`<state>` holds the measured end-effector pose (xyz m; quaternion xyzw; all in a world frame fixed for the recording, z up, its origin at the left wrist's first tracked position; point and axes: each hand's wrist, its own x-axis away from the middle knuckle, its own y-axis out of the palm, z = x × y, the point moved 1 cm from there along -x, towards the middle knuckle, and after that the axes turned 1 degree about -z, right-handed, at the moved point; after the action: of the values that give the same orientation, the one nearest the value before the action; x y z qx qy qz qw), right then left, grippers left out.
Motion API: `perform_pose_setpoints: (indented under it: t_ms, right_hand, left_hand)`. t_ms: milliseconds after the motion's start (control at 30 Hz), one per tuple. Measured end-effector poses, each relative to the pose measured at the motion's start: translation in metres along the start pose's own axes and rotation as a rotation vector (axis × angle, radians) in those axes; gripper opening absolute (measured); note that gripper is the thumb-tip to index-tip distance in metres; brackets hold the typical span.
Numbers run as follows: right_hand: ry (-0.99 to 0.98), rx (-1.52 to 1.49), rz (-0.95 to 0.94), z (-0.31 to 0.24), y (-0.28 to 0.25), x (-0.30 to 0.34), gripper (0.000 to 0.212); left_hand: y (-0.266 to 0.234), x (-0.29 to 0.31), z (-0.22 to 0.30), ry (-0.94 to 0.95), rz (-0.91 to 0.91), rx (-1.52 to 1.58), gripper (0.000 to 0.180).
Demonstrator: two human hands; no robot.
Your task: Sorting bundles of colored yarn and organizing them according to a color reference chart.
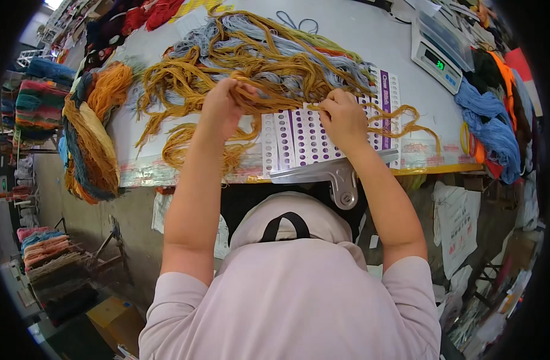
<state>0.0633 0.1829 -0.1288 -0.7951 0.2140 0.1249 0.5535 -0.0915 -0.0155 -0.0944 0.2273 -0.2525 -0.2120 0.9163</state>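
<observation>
My left hand (222, 111) is closed, its fingers wrapped round a strand of golden-brown embroidery thread (269, 102) above the table. My right hand (345, 123) pinches the same colour of thread at the top edge of several white thread cards (302, 139), which have rows of punched holes and purple bands. Loose thread ends trail out to the right of that hand. A wide metal clip (345, 186) grips the cards at the table's near edge. Beyond my hands, golden-brown skeins lie tangled over pale blue-grey thread (194, 42). Another golden-brown loop (185, 150) rests left of the cards.
At the table's (383, 42) right stands a digital scale (437, 57) with a green display, beside blue skeins (488, 114). Multicoloured skeins (89, 141) hang over the left corner. Racks of coloured yarn (41, 99) and a cardboard box (116, 318) stand on the floor to the left.
</observation>
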Motion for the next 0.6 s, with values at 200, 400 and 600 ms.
perform_pose_setpoints:
  t_ms: [200, 400, 600]
  right_hand:
    - [0.376, -0.605, -0.22, 0.0, -0.005, -0.002, 0.009]
    - [0.267, -0.628, -0.123, -0.005, -0.01, -0.007, 0.011]
    - [0.162, -0.365, -0.166, -0.006, 0.007, -0.01, 0.016]
  left_hand:
    - [0.023, 0.007, -0.03, -0.144, -0.369, 0.135, 0.022]
    - [0.055, -0.001, -0.072, -0.018, -0.418, -0.61, 0.014]
    - [0.046, 0.006, -0.055, 0.237, -0.38, -0.608, 0.019]
